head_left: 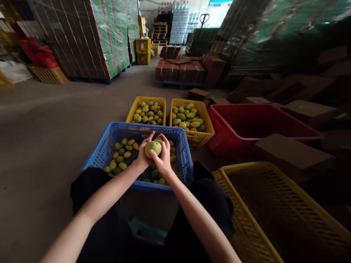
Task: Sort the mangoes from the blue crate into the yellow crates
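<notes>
A green-yellow mango (153, 148) is held between both hands above the blue crate (108, 146), which sits between my knees and holds several more mangoes. My left hand (143, 155) cups the fruit from the left, thumb up over its top. From the right, my right hand (163, 157) grips the same mango with the fingers curled around it. Both forearms reach forward over my dark trousers.
Two yellow crates (131, 107) (205, 120) of mangoes stand just beyond the blue one. A red crate (219, 135) sits to their right and a yellow crate (236, 186) lies at my right knee. Cardboard boxes, wrapped pallets and bare concrete floor surround them.
</notes>
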The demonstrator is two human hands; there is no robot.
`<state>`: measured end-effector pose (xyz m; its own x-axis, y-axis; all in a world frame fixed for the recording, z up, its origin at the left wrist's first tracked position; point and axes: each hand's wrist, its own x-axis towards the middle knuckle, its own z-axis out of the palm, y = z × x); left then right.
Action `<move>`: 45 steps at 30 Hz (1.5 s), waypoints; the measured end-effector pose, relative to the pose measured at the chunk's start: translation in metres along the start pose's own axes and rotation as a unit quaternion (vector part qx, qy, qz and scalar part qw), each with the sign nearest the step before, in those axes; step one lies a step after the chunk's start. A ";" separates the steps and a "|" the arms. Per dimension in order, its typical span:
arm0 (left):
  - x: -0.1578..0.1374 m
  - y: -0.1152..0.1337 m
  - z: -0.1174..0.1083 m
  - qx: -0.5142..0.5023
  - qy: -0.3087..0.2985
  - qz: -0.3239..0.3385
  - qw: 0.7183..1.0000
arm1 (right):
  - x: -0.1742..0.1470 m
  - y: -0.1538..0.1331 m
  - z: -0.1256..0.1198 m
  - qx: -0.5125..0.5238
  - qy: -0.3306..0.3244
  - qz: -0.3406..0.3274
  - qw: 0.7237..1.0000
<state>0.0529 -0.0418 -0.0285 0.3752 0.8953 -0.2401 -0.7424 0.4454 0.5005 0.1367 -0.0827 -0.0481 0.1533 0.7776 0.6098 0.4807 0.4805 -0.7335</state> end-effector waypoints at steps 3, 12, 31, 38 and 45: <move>0.005 0.003 -0.006 -0.018 0.000 -0.017 1.000 | 0.000 -0.004 -0.003 -0.046 -0.016 -0.111 0.993; 0.010 0.015 -0.003 -0.026 0.032 -0.041 0.998 | 0.000 -0.008 -0.010 -0.036 0.008 -0.183 0.982; -0.004 0.042 0.013 0.298 -0.061 0.218 0.927 | 0.015 -0.004 -0.034 -0.096 0.072 -0.162 0.979; 0.003 0.038 0.018 0.107 0.018 0.014 0.994 | 0.024 -0.010 -0.026 0.220 0.075 0.209 0.950; 0.011 0.035 0.006 -0.032 0.054 -0.079 0.995 | 0.033 -0.008 -0.025 0.511 0.087 0.507 0.689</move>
<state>0.0343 -0.0170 -0.0090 0.4313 0.8083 -0.4008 -0.7136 0.5775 0.3966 0.1597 -0.0709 -0.0145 0.1062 0.9061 -0.4095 -0.7943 -0.1704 -0.5832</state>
